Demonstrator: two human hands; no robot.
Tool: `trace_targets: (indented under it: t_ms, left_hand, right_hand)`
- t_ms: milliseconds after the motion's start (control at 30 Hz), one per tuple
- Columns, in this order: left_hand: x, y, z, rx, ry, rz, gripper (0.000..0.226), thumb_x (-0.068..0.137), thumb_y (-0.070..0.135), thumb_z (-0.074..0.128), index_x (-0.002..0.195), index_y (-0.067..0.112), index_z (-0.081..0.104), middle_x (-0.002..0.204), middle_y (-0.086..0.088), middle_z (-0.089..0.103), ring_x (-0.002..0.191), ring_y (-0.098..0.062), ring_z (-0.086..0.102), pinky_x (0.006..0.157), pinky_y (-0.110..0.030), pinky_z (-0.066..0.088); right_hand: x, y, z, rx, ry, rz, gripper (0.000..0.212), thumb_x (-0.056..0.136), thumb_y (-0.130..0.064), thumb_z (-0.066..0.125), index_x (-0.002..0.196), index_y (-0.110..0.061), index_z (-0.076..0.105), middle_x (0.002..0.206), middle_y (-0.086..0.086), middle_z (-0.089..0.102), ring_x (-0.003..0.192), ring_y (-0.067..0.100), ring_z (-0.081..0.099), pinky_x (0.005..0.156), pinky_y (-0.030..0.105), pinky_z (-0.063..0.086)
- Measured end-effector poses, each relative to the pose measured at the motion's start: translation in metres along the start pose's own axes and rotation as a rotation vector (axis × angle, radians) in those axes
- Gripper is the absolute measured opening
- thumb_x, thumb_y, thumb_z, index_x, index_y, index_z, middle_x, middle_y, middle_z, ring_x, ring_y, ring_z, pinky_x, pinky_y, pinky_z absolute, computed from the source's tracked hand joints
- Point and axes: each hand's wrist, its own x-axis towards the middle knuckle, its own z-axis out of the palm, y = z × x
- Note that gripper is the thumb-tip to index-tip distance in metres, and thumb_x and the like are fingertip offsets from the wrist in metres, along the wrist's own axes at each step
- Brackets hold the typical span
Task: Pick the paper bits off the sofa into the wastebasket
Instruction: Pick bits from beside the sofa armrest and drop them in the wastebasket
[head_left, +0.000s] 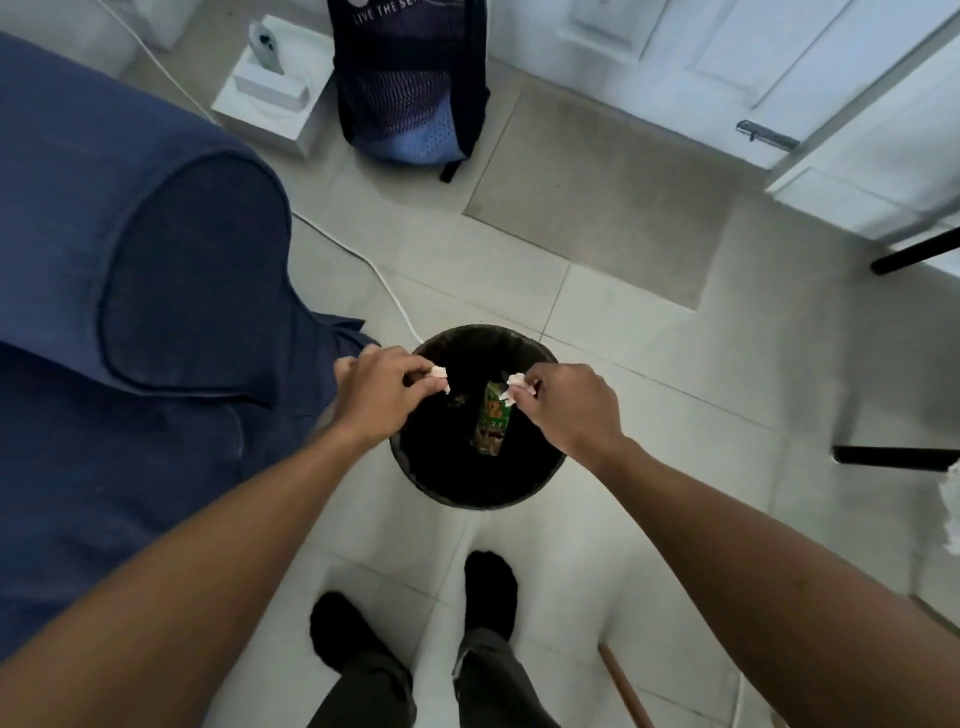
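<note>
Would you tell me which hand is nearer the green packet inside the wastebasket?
Right. The right hand is just beside the green packet; the left hand is over the wastebasket's opposite edge.

Counts, head view
2 hands (382, 397) (569, 408), 2 paper bits (439, 375) (515, 383), 1 wastebasket (475, 496), 1 sofa (130, 312), 1 backpack (410, 78), 1 doormat (602, 202).

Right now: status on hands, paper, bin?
Left hand pinching paper bit; right hand pinching another bit. Both over open wastebasket. Nothing blocking the drop.
</note>
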Motion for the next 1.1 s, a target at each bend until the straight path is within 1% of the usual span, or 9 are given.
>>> trace_targets:
  t_ms: [100,167,233,333,433,667,800,900,1100]
  left_hand:
    - [-0.002,-0.010,0.017,0.003,-0.022,-0.008,0.024,0.085,0.054,0.067,0.098,0.036,0.076,0.084,0.018,0.058,0.098,-0.016,0.051,0.079,-0.038,0.022]
    - [-0.003,-0.014,0.022,0.008,-0.032,-0.014,0.025,0.085,0.054,0.067,0.099,0.036,0.076,0.084,0.018,0.058,0.098,-0.015,0.050,0.079,-0.038,0.023]
    - [-0.004,-0.014,0.026,0.011,-0.034,-0.021,0.025,0.085,0.054,0.067,0.099,0.036,0.075,0.083,0.017,0.058,0.097,-0.015,0.050,0.079,-0.038,0.023]
    - [-0.004,-0.011,0.028,0.003,-0.035,-0.024,0.025,0.085,0.053,0.067,0.100,0.036,0.075,0.085,0.016,0.060,0.098,-0.015,0.050,0.080,-0.038,0.023]
    - [-0.005,-0.005,0.029,-0.006,-0.048,-0.026,0.026,0.085,0.053,0.067,0.102,0.035,0.075,0.092,0.013,0.066,0.100,-0.016,0.051,0.084,-0.041,0.026]
    - [-0.008,0.010,0.028,0.052,-0.100,-0.001,0.044,0.084,0.065,0.060,0.116,0.037,0.070,0.115,0.010,0.063,0.115,-0.020,0.044,0.095,-0.043,0.028]
    - [-0.012,0.015,0.031,0.335,-0.171,0.058,0.099,0.071,0.090,0.044,0.153,0.037,0.025,0.163,-0.005,0.016,0.147,-0.033,0.006,0.112,-0.054,0.016]
    - [-0.014,0.018,0.029,0.414,-0.182,0.104,0.106,0.072,0.096,0.024,0.156,0.037,-0.004,0.165,-0.009,-0.017,0.148,-0.034,-0.024,0.116,-0.061,-0.003]
    - [-0.011,0.022,0.018,0.443,-0.155,0.107,0.100,0.076,0.093,0.014,0.155,0.036,-0.009,0.163,-0.009,-0.024,0.145,-0.032,-0.032,0.115,-0.064,-0.012]
  right_hand:
    - [-0.001,0.007,0.019,-0.010,-0.053,0.030,0.031,0.093,-0.053,0.057,0.105,-0.028,0.071,0.095,-0.003,0.072,0.093,0.026,0.066,0.067,0.031,0.039]
    - [-0.002,0.011,0.026,0.001,-0.101,0.040,0.048,0.089,-0.060,0.059,0.125,-0.029,0.062,0.116,-0.002,0.069,0.108,0.027,0.063,0.073,0.034,0.044]
    - [-0.004,0.013,0.032,-0.017,-0.139,0.043,0.087,0.080,-0.075,0.056,0.151,-0.030,0.031,0.151,0.002,0.045,0.132,0.030,0.046,0.091,0.044,0.047]
    - [-0.007,0.015,0.031,-0.051,-0.093,0.031,0.114,0.070,-0.094,0.041,0.158,-0.032,0.002,0.168,0.007,0.002,0.152,0.035,0.005,0.117,0.056,0.022]
    - [-0.008,0.017,0.025,-0.080,-0.084,0.011,0.118,0.067,-0.099,0.031,0.158,-0.034,-0.006,0.168,0.006,-0.011,0.153,0.032,-0.014,0.122,0.057,0.004]
    - [-0.009,0.022,0.015,-0.080,-0.074,0.010,0.118,0.067,-0.100,0.027,0.158,-0.034,-0.008,0.167,0.005,-0.015,0.152,0.030,-0.017,0.121,0.059,0.001]
    - [-0.012,0.022,0.011,-0.080,-0.052,0.015,0.118,0.066,-0.100,0.027,0.158,-0.034,-0.007,0.168,0.005,-0.013,0.153,0.030,-0.015,0.121,0.059,0.003]
    - [-0.012,0.022,0.007,-0.078,-0.044,0.014,0.118,0.066,-0.100,0.025,0.158,-0.034,-0.007,0.167,0.005,-0.014,0.153,0.030,-0.015,0.121,0.059,0.002]
    - [-0.010,0.019,-0.006,-0.082,-0.037,0.019,0.115,0.068,-0.100,0.026,0.157,-0.036,-0.009,0.167,0.004,-0.017,0.152,0.030,-0.018,0.121,0.059,0.001]
